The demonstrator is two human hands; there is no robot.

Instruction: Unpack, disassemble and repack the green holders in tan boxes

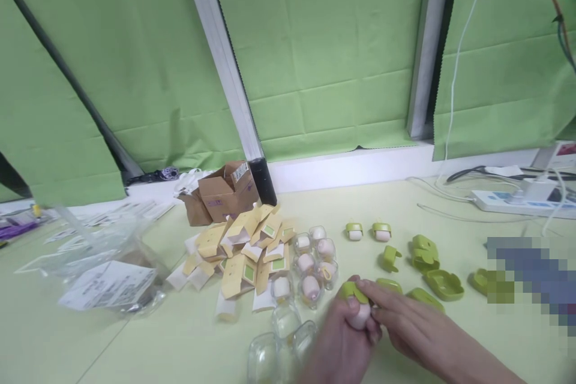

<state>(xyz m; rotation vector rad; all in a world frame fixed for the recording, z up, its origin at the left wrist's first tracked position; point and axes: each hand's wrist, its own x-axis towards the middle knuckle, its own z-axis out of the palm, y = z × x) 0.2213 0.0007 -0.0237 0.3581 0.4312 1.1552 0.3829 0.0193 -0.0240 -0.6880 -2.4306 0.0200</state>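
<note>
My left hand [344,336] is wrapped round a small, whitish, rounded piece [359,317] near the table's front. A green cover [353,293] sits over the top of that piece. From the right, my right hand [400,312] presses its fingers against the cover and the side of the piece. Beyond my right hand lie several loose green covers [443,285], some open side up. Two whitish pieces with green covers on, one of them [382,231], stand farther back. Left of my hands, several pale pieces [310,288] sit in clear plastic shells, with other clear shells [263,357] in front.
Several yellow paper boxes [243,231] lie in a pile left of centre. Behind them stands an open cardboard box [228,192]. A clear plastic bag [112,282] with a label lies at left. At right are a power strip [490,203] with cables and a pixelated area.
</note>
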